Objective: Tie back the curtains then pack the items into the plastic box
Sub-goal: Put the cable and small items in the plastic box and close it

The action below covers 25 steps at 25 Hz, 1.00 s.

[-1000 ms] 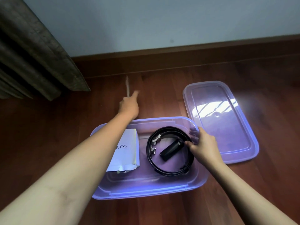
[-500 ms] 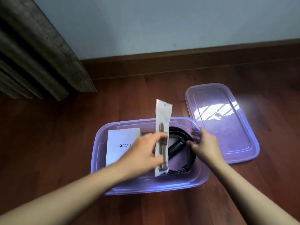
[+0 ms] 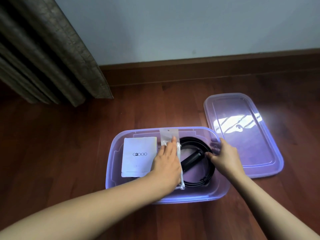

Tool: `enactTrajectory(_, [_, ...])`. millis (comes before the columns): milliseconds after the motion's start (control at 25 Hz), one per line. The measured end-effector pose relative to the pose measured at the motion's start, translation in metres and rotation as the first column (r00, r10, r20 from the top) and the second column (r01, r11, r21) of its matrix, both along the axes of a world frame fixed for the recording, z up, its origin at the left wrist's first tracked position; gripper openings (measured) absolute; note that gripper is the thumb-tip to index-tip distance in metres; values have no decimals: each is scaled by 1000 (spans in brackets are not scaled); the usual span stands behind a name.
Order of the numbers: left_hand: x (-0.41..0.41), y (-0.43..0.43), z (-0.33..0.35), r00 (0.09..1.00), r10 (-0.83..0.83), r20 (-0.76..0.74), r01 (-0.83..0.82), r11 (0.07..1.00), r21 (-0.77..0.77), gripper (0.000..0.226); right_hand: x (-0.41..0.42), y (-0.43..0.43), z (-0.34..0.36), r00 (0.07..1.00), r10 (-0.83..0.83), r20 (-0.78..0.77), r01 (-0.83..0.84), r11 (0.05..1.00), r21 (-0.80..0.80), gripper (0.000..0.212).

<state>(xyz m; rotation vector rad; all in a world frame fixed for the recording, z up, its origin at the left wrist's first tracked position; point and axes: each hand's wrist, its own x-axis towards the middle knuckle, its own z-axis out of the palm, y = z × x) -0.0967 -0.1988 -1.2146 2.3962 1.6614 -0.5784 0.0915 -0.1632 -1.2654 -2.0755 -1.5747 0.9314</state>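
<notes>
A translucent purple plastic box (image 3: 110, 163) sits open on the wood floor. Inside lie a white pouch marked G2000 (image 3: 138, 158) on the left and a coiled black belt (image 3: 195, 181) on the right, with a black cylindrical piece (image 3: 190, 160) inside the coil. My left hand (image 3: 166, 165) lies palm down on a long clear packet (image 3: 168, 135), holding it down in the middle of the box; most of the packet is hidden under the hand. My right hand (image 3: 225, 156) grips the box's right rim, its thumb touching the belt.
The box's purple lid (image 3: 242, 153) lies flat on the floor right of the box, touching its corner. A dark brown curtain (image 3: 43, 49) hangs at the upper left, its hem reaching the floor. A brown skirting board (image 3: 207, 70) and a pale wall stand behind.
My left hand reached to the floor beyond the box, picked up the clear packet, carried it back and lowered it into the box. The right hand stayed on the rim.
</notes>
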Motion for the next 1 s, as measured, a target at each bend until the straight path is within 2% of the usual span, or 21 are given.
enactTrajectory(160, [-14, 6, 1, 995, -59, -85, 58, 998, -21, 86, 0, 0, 0, 1000, 2, 1, -2, 1000, 7, 45])
enactTrajectory(320, [-35, 3, -3, 986, -130, -105, 132, 991, 5, 72, -1, 1, 0, 1000, 5, 6, -5, 1000, 8, 45])
enactTrajectory(480, [-42, 1, -7, 987, -124, -99, 124, 992, -9, 73, -1, 0, 1, 1000, 2, 1, -2, 1000, 4, 47])
enactTrajectory(560, [-42, 0, -3, 996, -83, -31, 83, 997, -1, 73, -2, 0, 3, 1000, 14, -17, -14, 1000, 6, 48])
enactTrajectory(640, [-41, 4, 7, 997, -34, 70, 31, 998, 50, 64, -1, -2, 6, 999, 14, -51, -13, 1000, 18, 50])
enactTrajectory(720, [-42, 17, 21, 981, 11, 196, -48, 981, 186, 46, 3, -3, 10, 987, -50, -153, 56, 998, 33, 53])
enactTrajectory(800, [-46, 35, 29, 949, 52, 309, -159, 931, 330, 37, 13, -2, 13, 952, -161, -260, 194, 975, 106, 47])
enactTrajectory(880, [-52, 57, 29, 901, 76, 428, -257, 887, 384, 32, 31, 2, 12, 947, -270, -173, 305, 923, 234, 40])
enactTrajectory(920, [-54, 67, 27, 868, 105, 486, -300, 890, 343, 35, 44, 3, 9, 946, -316, -74, 324, 906, 274, 41])
enactTrajectory(1000, [-60, 85, 18, 832, 225, 506, -324, 939, 115, 45, 68, 2, 1, 922, -347, 170, 304, 923, 237, 57])
